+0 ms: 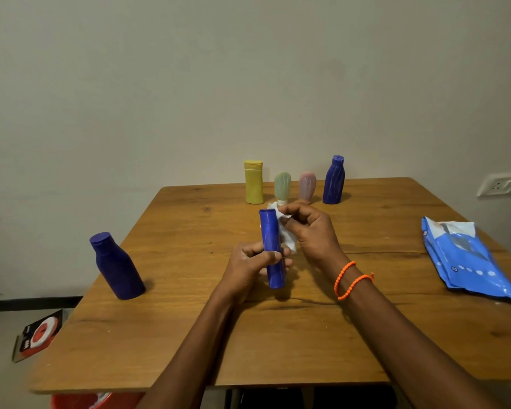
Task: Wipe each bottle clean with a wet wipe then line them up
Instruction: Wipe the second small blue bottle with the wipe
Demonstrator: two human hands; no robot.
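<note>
My left hand [252, 262] grips a slim blue bottle [270, 231] round its lower half and holds it upright above the middle of the wooden table [278, 335]. A crumpled white wet wipe [286, 236] is pinched in my right hand [310, 228] and pressed against the bottle's upper right side. Along the far edge stand a yellow bottle [253, 182], a pale green bottle [282, 185], a pink bottle [307, 185] and a dark blue bottle [334, 180]. Another dark blue bottle [115, 266] stands alone at the left.
A blue pack of wet wipes [466, 258] lies near the table's right edge. On the floor at the left lies a red and black box [37, 335], and a red bucket [80, 401] shows under the front edge. A wall socket [499, 184] is at the right.
</note>
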